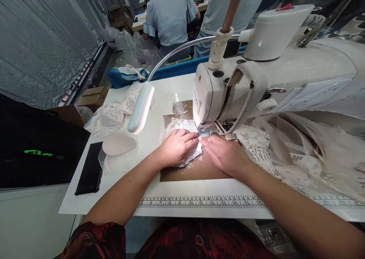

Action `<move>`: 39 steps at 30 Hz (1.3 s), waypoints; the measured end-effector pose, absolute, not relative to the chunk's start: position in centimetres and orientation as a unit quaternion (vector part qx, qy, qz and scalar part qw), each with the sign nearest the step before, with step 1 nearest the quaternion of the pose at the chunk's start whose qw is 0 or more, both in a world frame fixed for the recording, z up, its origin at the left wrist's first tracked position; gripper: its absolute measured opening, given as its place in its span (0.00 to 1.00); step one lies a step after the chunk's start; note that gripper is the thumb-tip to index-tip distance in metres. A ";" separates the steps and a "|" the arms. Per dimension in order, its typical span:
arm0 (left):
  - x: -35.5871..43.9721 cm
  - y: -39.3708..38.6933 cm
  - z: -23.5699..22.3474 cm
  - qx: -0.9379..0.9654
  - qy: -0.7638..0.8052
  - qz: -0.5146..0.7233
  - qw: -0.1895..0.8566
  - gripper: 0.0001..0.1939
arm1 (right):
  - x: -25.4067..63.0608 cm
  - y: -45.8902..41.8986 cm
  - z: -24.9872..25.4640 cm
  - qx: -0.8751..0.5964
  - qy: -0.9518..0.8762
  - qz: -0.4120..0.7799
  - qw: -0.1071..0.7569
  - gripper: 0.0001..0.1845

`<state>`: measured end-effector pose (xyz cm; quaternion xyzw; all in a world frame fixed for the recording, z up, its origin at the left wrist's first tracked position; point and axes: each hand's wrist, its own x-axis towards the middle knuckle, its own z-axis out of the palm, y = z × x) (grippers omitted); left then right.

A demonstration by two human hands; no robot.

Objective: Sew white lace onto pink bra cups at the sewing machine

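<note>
White lace fabric (194, 151) lies under the head of a white sewing machine (209, 95), at the needle area. My left hand (178, 147) rests on the fabric from the left, fingers drawn together and pinching it close to the presser foot (200, 131). From the right, my right hand (225, 152) has its fingertips closed on the fabric's edge, almost touching the left fingertips. The bit of cloth between the fingertips is mostly hidden. Beneath both hands is a brown plate (173, 174) on the white table (151, 187).
A lit lamp (141, 107) on a bendable neck hangs left of the machine. Lace pieces (107, 118), a beige oval pad (119, 144) and a black phone (89, 169) lie left. More lace and sheer fabric (308, 152) is heaped right. A printed ruler (194, 202) runs along the front edge. Two people (171, 18) are beyond.
</note>
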<state>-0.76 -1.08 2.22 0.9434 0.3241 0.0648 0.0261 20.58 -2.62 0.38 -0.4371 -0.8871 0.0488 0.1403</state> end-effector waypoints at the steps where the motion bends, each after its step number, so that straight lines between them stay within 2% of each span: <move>1: -0.8 -1.0 2.2 0.943 0.323 0.071 0.029 0.20 | 20.7 -2.6 0.3 -0.433 -0.888 0.051 0.147 0.18; 12: -1.0 -0.4 1.6 0.930 0.344 0.132 0.027 0.18 | 20.3 -2.7 1.2 -0.475 -0.867 0.084 0.121 0.19; 18: -1.2 -0.6 1.8 0.932 0.343 0.113 0.016 0.19 | 20.5 -2.4 1.2 -0.491 -0.855 0.105 0.126 0.21; 24: -1.1 -1.0 2.4 0.942 0.317 0.101 0.042 0.21 | 20.4 -2.5 1.4 -0.523 -0.838 0.082 0.133 0.20; 32: -1.1 -1.0 2.5 0.955 0.272 0.102 0.062 0.20 | 20.1 -2.7 1.6 -0.487 -0.863 0.090 0.097 0.20; 39: -1.3 -0.9 2.4 0.953 0.275 0.104 0.073 0.19 | 20.1 -2.8 1.5 -0.482 -0.868 0.055 0.106 0.19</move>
